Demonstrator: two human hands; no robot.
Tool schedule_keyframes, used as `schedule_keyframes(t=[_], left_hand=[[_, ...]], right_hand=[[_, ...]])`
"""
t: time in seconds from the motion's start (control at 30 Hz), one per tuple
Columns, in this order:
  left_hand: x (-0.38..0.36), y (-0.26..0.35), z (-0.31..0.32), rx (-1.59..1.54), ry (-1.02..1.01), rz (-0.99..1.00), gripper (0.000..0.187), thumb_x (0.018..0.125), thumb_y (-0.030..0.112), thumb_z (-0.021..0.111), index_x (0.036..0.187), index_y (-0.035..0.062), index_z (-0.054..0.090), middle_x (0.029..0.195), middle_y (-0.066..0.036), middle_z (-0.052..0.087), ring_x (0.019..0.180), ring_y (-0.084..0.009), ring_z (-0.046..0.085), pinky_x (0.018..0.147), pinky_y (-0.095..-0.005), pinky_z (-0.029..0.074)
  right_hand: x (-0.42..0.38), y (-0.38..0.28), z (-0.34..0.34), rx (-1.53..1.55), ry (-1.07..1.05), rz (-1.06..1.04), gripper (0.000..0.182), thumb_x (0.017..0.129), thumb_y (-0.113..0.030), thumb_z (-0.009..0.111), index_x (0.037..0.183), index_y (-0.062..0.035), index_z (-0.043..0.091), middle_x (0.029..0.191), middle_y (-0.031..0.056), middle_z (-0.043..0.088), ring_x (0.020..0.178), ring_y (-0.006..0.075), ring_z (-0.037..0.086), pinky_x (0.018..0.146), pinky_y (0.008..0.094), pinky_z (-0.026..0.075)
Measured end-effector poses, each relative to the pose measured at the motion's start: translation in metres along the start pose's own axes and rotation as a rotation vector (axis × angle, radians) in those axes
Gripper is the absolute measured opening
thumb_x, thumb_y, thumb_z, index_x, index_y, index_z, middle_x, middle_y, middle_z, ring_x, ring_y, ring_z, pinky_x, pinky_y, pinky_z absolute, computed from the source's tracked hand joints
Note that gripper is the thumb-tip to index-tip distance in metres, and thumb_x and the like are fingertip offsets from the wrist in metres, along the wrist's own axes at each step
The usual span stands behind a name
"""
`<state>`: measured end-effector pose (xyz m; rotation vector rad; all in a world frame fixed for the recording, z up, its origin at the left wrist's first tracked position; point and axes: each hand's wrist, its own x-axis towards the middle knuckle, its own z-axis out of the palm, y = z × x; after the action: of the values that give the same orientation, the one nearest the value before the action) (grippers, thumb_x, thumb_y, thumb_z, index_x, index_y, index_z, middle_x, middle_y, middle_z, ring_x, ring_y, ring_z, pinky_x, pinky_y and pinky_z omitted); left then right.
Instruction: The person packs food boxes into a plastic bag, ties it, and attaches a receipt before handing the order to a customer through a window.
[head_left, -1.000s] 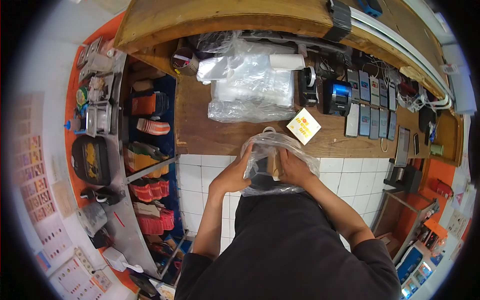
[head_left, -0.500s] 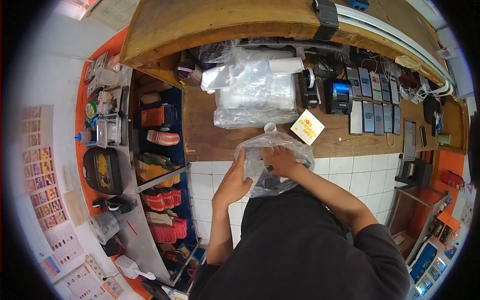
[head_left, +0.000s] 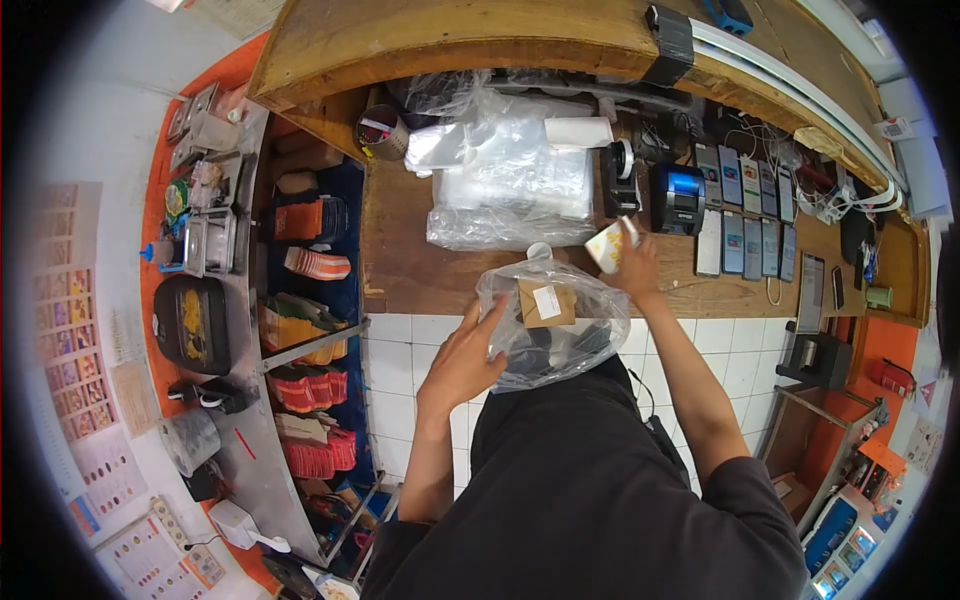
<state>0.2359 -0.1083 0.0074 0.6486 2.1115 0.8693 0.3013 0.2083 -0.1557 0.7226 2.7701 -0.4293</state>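
At the table's front edge, a clear plastic bag [head_left: 585, 345] is spread wide, its mouth facing up. My left hand [head_left: 463, 357] grips its left side, fingers fairly straight. Inside the bag lies a brown cardboard box [head_left: 558, 308] with a white label. To the right, my right hand [head_left: 636, 268] has its fingers closed round a small white box [head_left: 604, 250] with yellow lettering, now tilted. The hand hides part of that box. Just behind the bag's rim stands a white cup or roll [head_left: 539, 251].
A stack of clear plastic bags [head_left: 515, 185] covers the back of the wooden table [head_left: 395, 270]. A label printer [head_left: 680, 195] and several phones [head_left: 742, 240] are at the right. The wooden shelf [head_left: 450, 45] overhangs the back; a metal counter [head_left: 255, 380] runs along the left.
My right hand has left the bag and moved right to the white box, which is now gripped and tilted. The brown box in the bag has come into view. My left hand stays at the bag.
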Motion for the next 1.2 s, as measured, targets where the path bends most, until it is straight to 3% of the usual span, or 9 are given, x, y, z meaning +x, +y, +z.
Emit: schedule_keyframes(t=[0.23,0.33,0.47,0.67,0.87,0.93,0.97,1.17,1.2], left_hand=[[0.014,-0.013,-0.001,0.042,-0.067,0.101,0.102,0.071,0.003,0.065,0.151,0.0000,0.001,0.154,-0.031,0.016,0.143,-0.0387,0.022,0.115,-0.0362,0.024],[0.018,-0.019,-0.008,0.021,-0.067,0.136,0.101,0.071,0.002,0.064,0.151,-0.0021,0.001,0.153,-0.032,0.014,0.143,-0.0398,0.020,0.116,-0.0384,0.024],[0.017,-0.021,-0.011,0.103,-0.034,0.108,0.101,0.071,0.001,0.063,0.151,-0.0004,0.001,0.153,-0.032,0.012,0.143,-0.0400,0.020,0.116,-0.0386,0.024],[0.005,0.001,-0.015,0.063,-0.030,-0.004,0.080,0.073,0.000,0.059,0.147,0.0102,0.031,0.144,-0.030,0.033,0.133,-0.0439,0.037,0.110,-0.0424,0.034],[-0.004,0.012,-0.020,0.334,0.092,-0.168,0.047,0.074,0.001,0.060,0.120,0.0071,0.056,0.118,-0.024,0.054,0.109,-0.0434,0.055,0.093,-0.0480,0.046],[0.000,0.024,-0.026,0.548,0.072,-0.206,0.041,0.075,0.000,0.060,0.115,0.0060,0.058,0.108,-0.020,0.059,0.101,-0.0413,0.059,0.088,-0.0479,0.048],[-0.001,0.031,-0.029,0.551,0.074,-0.202,0.041,0.075,0.000,0.060,0.115,0.0060,0.058,0.108,-0.020,0.059,0.101,-0.0413,0.059,0.088,-0.0479,0.048],[-0.007,0.044,-0.052,0.268,0.118,0.173,0.044,0.076,0.001,0.066,0.119,0.0050,0.057,0.112,-0.017,0.061,0.092,-0.0362,0.062,0.081,-0.0466,0.051],[-0.014,0.044,-0.056,-0.008,0.146,0.217,0.058,0.072,0.003,0.072,0.127,0.0056,0.052,0.120,-0.018,0.056,0.100,-0.0366,0.061,0.086,-0.0454,0.049]], right_hand=[[-0.068,-0.079,-0.156,0.598,-0.042,-0.614,0.102,0.058,-0.026,0.085,0.143,-0.0175,0.030,0.128,0.0238,0.038,0.122,0.0418,0.041,0.103,0.0458,0.039],[-0.085,-0.110,-0.123,0.455,-0.452,-0.705,0.090,0.064,-0.024,0.082,0.141,-0.0223,0.036,0.134,0.0246,0.037,0.125,0.0424,0.042,0.101,0.0456,0.041],[-0.071,-0.112,-0.042,-0.181,-0.325,-0.730,0.080,0.073,-0.025,0.076,0.143,-0.0268,0.036,0.138,0.0246,0.036,0.128,0.0417,0.041,0.099,0.0468,0.043],[-0.066,-0.113,-0.005,-0.292,-0.164,-0.719,0.059,0.087,-0.020,0.060,0.142,-0.0305,0.040,0.144,0.0245,0.033,0.131,0.0393,0.041,0.096,0.0461,0.045],[-0.084,-0.092,-0.056,-0.524,0.030,-0.843,0.053,0.090,-0.039,0.058,0.135,-0.0110,0.051,0.127,0.0186,0.054,0.121,0.0352,0.050,0.098,0.0499,0.039],[-0.096,-0.119,-0.135,-0.793,-0.679,-0.370,0.049,0.090,-0.047,0.054,0.111,-0.0036,0.065,0.104,0.0120,0.067,0.101,0.0279,0.060,0.093,0.0508,0.038],[-0.099,-0.120,-0.155,-0.792,-0.675,-0.367,0.049,0.090,-0.047,0.054,0.111,-0.0036,0.065,0.104,0.0120,0.067,0.101,0.0279,0.060,0.093,0.0508,0.038],[-0.104,-0.087,-0.200,-0.591,-0.242,-1.046,0.028,0.081,-0.026,0.064,0.103,-0.0081,0.069,0.099,0.0076,0.068,0.097,0.0230,0.063,0.091,0.0367,0.043],[-0.103,-0.073,-0.203,-0.098,-0.171,-0.999,0.031,0.078,-0.017,0.066,0.107,-0.0072,0.068,0.105,0.0097,0.066,0.103,0.0250,0.061,0.094,0.0347,0.042]])
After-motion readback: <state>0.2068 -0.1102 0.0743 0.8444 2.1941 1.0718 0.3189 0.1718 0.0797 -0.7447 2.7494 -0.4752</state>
